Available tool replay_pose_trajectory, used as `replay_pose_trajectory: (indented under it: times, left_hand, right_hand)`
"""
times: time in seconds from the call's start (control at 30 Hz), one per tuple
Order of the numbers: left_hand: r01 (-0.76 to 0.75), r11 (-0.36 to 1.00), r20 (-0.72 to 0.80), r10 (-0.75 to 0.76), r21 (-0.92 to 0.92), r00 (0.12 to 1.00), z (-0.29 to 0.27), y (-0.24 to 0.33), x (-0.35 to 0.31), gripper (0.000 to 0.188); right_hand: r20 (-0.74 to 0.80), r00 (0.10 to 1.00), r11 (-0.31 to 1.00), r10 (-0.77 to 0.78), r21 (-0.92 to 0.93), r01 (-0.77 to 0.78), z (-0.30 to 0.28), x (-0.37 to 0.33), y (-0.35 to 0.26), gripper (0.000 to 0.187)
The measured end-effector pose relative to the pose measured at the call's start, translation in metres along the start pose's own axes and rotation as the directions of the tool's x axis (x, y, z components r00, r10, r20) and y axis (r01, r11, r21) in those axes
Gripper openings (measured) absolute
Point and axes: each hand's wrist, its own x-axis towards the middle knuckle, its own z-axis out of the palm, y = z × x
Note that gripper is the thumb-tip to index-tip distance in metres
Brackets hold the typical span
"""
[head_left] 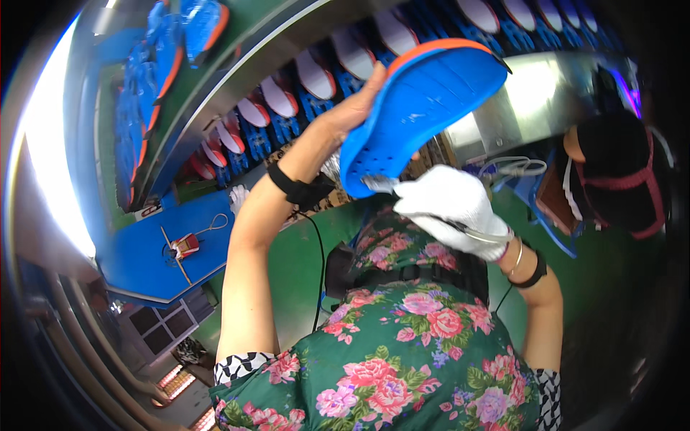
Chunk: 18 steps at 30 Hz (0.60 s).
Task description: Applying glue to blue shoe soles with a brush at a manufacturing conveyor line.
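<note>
My bare left hand (357, 108) holds a large blue shoe sole (431, 100) with an orange edge, raised and tilted. The fingers grip its left side and are partly hidden behind it. Small holes dot its lower, narrower end. In a white knitted glove, my right hand (449, 205) is closed on a small brush (379, 184), whose flat tip lies against that lower end. Most of the brush handle is covered by the glove.
Ahead, a conveyor line (295, 36) carries rows of pale-topped soles (316, 75) and blue pieces. More blue-and-orange soles (162, 68) hang or lie at upper left. A blue table (144, 251) stands left, with a small red object (185, 246) on it. Another person (614, 169) is close at right.
</note>
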Motion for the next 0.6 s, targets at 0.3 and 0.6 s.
replay_pose_trajectory:
  times: [0.3, 0.6]
  left_hand:
    - [-0.669, 0.551, 0.108, 0.805, -0.499, 0.583, 0.007, 0.131, 0.029, 0.065]
    - [-0.643, 0.372, -0.208, 0.737, -0.669, 0.643, 0.023, 0.076, -0.040, 0.089]
  right_hand:
    - [-0.275, 0.717, 0.334, 0.641, 0.941, 0.062, -0.038, 0.022, 0.011, 0.024]
    - [-0.243, 0.728, 0.084, 0.641, 0.965, 0.248, -0.040, 0.072, 0.030, 0.026]
